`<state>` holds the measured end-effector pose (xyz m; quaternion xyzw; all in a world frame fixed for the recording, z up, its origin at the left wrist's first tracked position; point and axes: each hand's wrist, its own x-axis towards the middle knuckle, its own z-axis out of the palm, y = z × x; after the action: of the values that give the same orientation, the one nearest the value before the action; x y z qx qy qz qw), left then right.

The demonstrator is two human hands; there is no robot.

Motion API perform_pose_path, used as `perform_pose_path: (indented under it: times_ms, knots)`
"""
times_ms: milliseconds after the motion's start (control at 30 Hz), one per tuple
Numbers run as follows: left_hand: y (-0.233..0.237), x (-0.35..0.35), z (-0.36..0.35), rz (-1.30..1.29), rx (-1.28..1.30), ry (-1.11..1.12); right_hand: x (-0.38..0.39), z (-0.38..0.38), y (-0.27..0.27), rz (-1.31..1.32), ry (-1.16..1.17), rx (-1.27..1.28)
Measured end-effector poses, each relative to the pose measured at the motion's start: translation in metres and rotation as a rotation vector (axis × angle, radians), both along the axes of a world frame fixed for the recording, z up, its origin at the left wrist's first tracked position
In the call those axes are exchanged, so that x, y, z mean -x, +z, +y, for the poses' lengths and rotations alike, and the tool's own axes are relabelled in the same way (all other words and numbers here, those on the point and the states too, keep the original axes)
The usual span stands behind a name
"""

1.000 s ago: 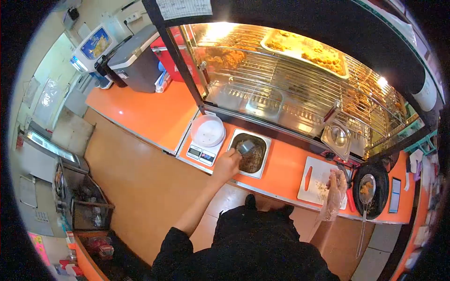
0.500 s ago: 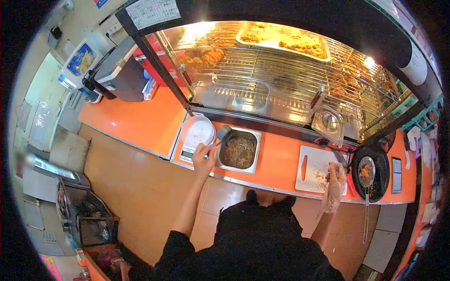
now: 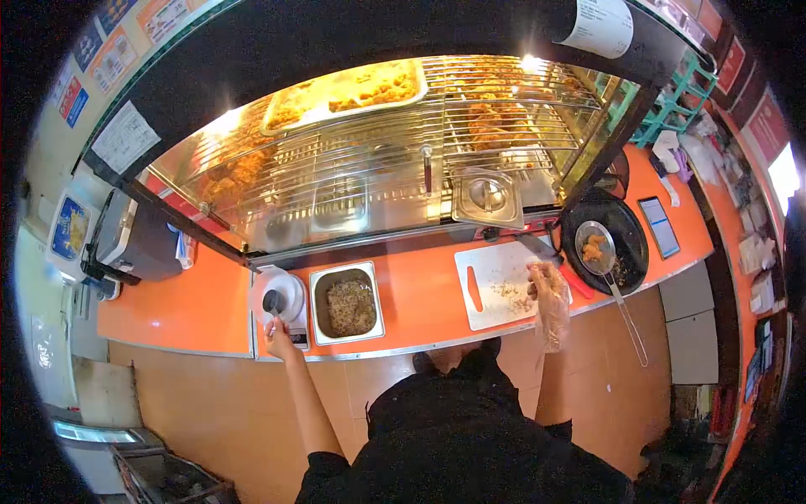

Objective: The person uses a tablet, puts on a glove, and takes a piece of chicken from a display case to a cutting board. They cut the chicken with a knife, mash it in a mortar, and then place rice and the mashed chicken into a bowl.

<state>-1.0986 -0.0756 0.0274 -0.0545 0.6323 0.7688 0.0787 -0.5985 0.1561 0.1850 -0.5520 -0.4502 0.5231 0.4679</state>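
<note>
- Two hands at the orange counter (image 3: 411,294): L hand (image 3: 280,340) bare, R hand (image 3: 547,294) in a clear glove (image 3: 553,326).
- L hand: fingers closed on the handle of a dark scoop (image 3: 273,301).
- Scoop: head over the white bowl (image 3: 292,288), twd its L side; can't tell if it touches or what's in it.
- Bowl: sits on the scale (image 3: 299,338), hiding most of it.
- Steel tub (image 3: 344,279): just R of bowl, w/ brown crumbly stuff (image 3: 351,309) in it.
- R hand: over R end of the white board (image 3: 484,317); fingers bent, can't tell if they grip anything or touch the board.
- Board: slot at its L end, crumbs (image 3: 512,296) scattered nr R hand.
- Knife (image 3: 578,281): red handle, lies btwn board & wok.
- Wok (image 3: 636,252): black, w/ a strainer (image 3: 606,267) resting in it; few fried bits (image 3: 593,246) in the mesh, long handle out past counter edge.
- Tablet (image 3: 659,227): flat, R of wok, screen lit.
- Warmer (image 3: 386,202): behind counter front, lit; tray (image 3: 290,126) of fried pcs up top, more pcs on the R racks.
- Lidded pan (image 3: 487,197): steel, at warmer's front, behind board.
- Grey cooler (image 3: 151,235): far L.
</note>
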Motion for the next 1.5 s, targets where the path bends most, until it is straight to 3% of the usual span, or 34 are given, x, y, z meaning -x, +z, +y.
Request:
perform_pose_path:
  times_ms: [33,133,233,367,533,600,633,700,800,867,933,1067,1133,1200,1267,1300,1400,1467,1500]
  knots:
    - [-0.007,0.004,0.000,0.024,0.015,0.028,0.001,0.000,0.016,-0.104,0.026,-0.008]
    - [-0.009,0.009,-0.001,0.034,0.057,0.025,0.000,0.012,0.014,0.033,0.033,-0.045]
    - [-0.005,0.006,0.003,0.042,0.160,0.074,-0.003,0.032,0.011,-0.035,0.116,-0.152]
    - [-0.015,0.011,-0.018,-0.102,0.249,0.046,-0.001,0.063,0.033,-0.026,0.151,-0.294]
    - [-0.012,-0.013,-0.040,-0.026,0.155,0.144,-0.008,0.106,0.061,-0.115,0.088,-0.402]
    - [0.005,-0.038,-0.041,-0.027,0.156,0.209,-0.013,0.124,0.068,-0.460,-0.017,-0.729]
    - [0.015,-0.052,-0.043,-0.002,0.213,0.242,-0.010,0.116,0.095,-0.513,-0.011,-0.682]
    - [0.023,-0.071,-0.038,0.007,0.216,0.328,-0.009,0.127,0.097,-0.517,-0.020,-0.703]
    - [0.027,-0.102,-0.041,0.095,0.278,0.286,-0.009,0.141,0.089,-0.486,-0.024,-0.722]
    - [0.035,-0.119,-0.034,0.126,0.260,0.314,-0.007,0.146,0.081,-0.398,0.054,-0.737]
    - [0.044,-0.132,-0.026,0.156,0.243,0.346,-0.005,0.142,0.077,-0.471,0.104,-0.712]
    - [0.071,-0.155,0.000,0.376,0.255,0.361,-0.007,0.140,0.061,-0.432,0.253,-0.624]
    - [0.087,-0.169,0.017,0.444,0.241,0.368,-0.013,0.146,0.048,-0.582,0.359,-0.659]
    - [0.098,-0.182,0.032,0.495,0.249,0.298,-0.017,0.146,0.047,-0.517,0.397,-0.588]
    - [0.109,-0.201,0.053,0.495,0.267,0.324,-0.019,0.149,0.051,-0.639,0.373,-0.650]
    - [0.113,-0.211,0.062,0.451,0.262,0.233,-0.017,0.148,0.059,-0.637,0.382,-0.653]
    - [0.126,-0.246,0.076,0.392,0.269,0.084,-0.012,0.142,0.098,-0.404,0.263,-0.666]
    - [0.133,-0.259,0.084,0.379,0.272,0.021,-0.009,0.147,0.122,-0.592,0.065,-0.902]
    - [0.135,-0.263,0.085,0.402,0.261,0.011,-0.007,0.149,0.137,-0.505,0.066,-0.910]
